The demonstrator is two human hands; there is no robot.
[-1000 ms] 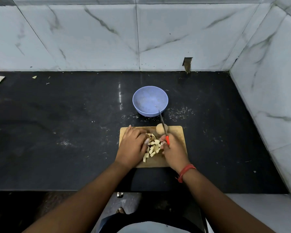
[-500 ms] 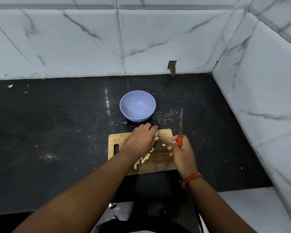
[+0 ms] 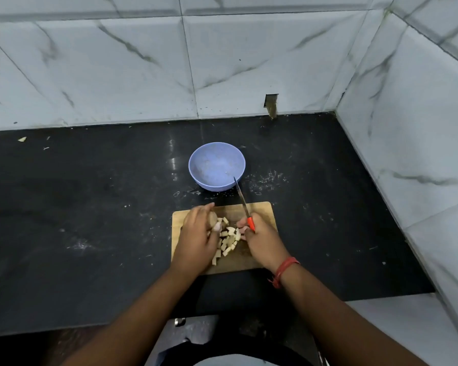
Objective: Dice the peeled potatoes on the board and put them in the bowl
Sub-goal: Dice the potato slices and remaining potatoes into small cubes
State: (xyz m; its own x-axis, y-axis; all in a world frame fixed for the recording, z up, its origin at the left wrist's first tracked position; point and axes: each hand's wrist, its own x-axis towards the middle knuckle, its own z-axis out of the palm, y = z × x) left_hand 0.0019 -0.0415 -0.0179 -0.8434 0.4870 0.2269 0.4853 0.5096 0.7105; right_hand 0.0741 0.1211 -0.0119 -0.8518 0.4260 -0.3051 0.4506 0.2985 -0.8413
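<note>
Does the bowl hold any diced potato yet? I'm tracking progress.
No, the blue bowl looks empty, and the diced pieces lie on the cutting board.

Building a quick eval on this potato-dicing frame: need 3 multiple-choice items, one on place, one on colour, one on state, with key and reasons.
1. Where does the round lavender plastic bowl stand?
A. On the wooden board
B. On the black counter beyond the board
C. In the left hand

2. What colour is the handle of the small kitchen knife?
A. Orange-red
B. Black
C. Green

3. What is in the bowl now?
A. A heap of dice
B. A whole potato
C. No potato pieces

Key:
1 B: the bowl sits on the black counter, past the far edge of the rectangular wooden cutting board.
2 A: an orange-red handle shows in the right hand.
3 C: the pale potato dice lie on the board, and the left hand holds a peeled whole potato.
</note>
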